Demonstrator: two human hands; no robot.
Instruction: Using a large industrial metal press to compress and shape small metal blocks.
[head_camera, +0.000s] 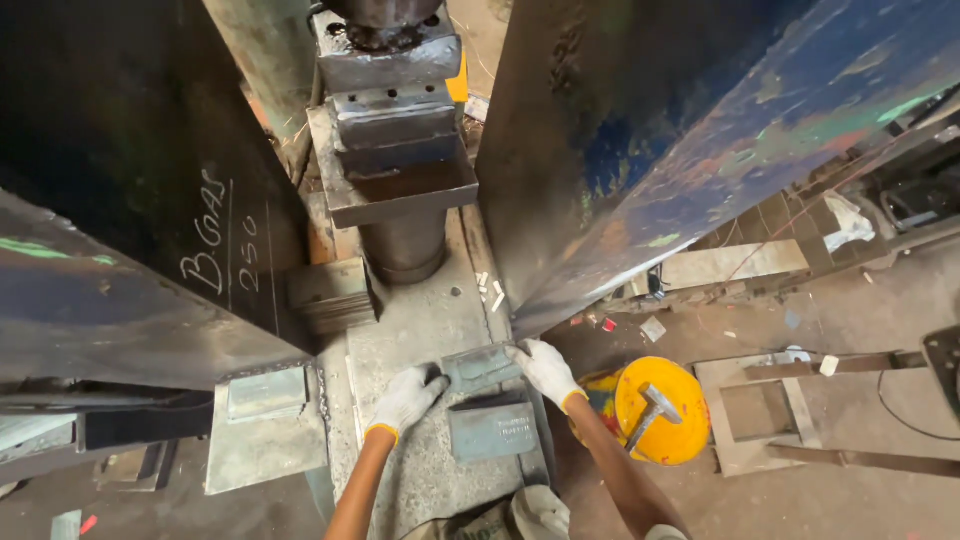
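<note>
1. Two gloved hands held one grey metal block between them; it sat tilted on the grey bench of a large press, just in front of the person.
2. The left hand, in a white glove with a yellow cuff, had its fingers curled against the block's left edge.
3. The right hand, gloved the same way, had its fingers closed over the block's right end.
4. A second grey block lay flat on the bench just below the first, touching or nearly touching it.
5. Farther up the bench stood a round steel column carrying a stack of square tooling plates.
6. A small stack of flat plates rested to the left of the column, and another flat plate lay on a lower ledge at the left.
7. Dark, paint-stained side frames of the press rose on both sides; the left one bore chalk marks.
8. On the floor to the right stood a yellow drum with a hammer lying across its lid.
9. Beyond the drum lay a flat wooden frame.
</note>
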